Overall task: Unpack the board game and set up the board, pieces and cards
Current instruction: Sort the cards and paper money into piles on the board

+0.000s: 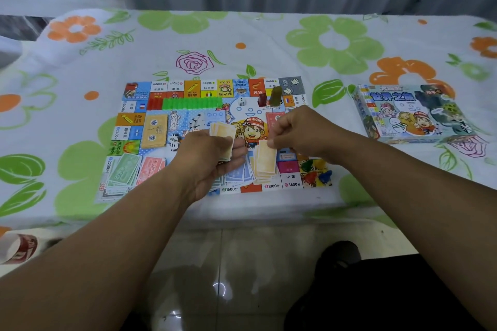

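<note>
Left hand (212, 158) grips a fanned wad of yellow notes (222, 133). Right hand (298, 129) pinches a single note (265, 146) over the yellow pile (266, 169) at the near edge of the board (204, 88). Risks: thin paper skates into the adjoining blue pile (239, 173), a wrist drag shoves piles off the table (269, 204), or the wad slips and scatters. Game box (411, 113) sits well right.

The left forearm (115, 239) and right forearm (408, 183) are seen bare, as are the left hand (209, 161) and right hand (298, 129). A black garment (376, 293) is worn over the legs, at the lower right of the frame.
</note>
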A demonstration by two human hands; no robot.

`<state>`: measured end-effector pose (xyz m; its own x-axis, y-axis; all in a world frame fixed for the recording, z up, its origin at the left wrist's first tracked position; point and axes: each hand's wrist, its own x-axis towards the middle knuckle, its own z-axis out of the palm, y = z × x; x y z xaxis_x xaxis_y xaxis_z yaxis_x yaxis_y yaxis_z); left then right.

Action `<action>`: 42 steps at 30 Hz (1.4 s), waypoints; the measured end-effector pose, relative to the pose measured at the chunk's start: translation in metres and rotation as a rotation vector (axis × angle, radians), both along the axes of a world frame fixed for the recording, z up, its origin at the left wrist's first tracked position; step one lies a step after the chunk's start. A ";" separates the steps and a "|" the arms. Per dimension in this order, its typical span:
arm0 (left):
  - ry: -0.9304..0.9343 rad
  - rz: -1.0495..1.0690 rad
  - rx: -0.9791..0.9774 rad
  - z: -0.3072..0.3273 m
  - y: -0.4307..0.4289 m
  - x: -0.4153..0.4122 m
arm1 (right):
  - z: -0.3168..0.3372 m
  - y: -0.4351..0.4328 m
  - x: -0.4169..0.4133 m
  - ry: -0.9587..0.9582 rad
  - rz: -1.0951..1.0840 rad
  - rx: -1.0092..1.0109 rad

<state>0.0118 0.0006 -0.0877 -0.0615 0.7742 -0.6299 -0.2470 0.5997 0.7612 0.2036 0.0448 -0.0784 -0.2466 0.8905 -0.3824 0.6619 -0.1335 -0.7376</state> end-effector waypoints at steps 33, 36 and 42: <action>-0.080 -0.019 -0.010 -0.002 -0.003 -0.006 | 0.004 0.002 -0.023 0.160 -0.039 0.034; -0.058 0.031 -0.006 -0.005 -0.001 -0.009 | 0.006 0.005 -0.012 0.115 -0.044 0.018; -0.105 0.039 -0.014 -0.002 -0.003 -0.009 | -0.002 0.003 -0.001 -0.084 0.058 -0.007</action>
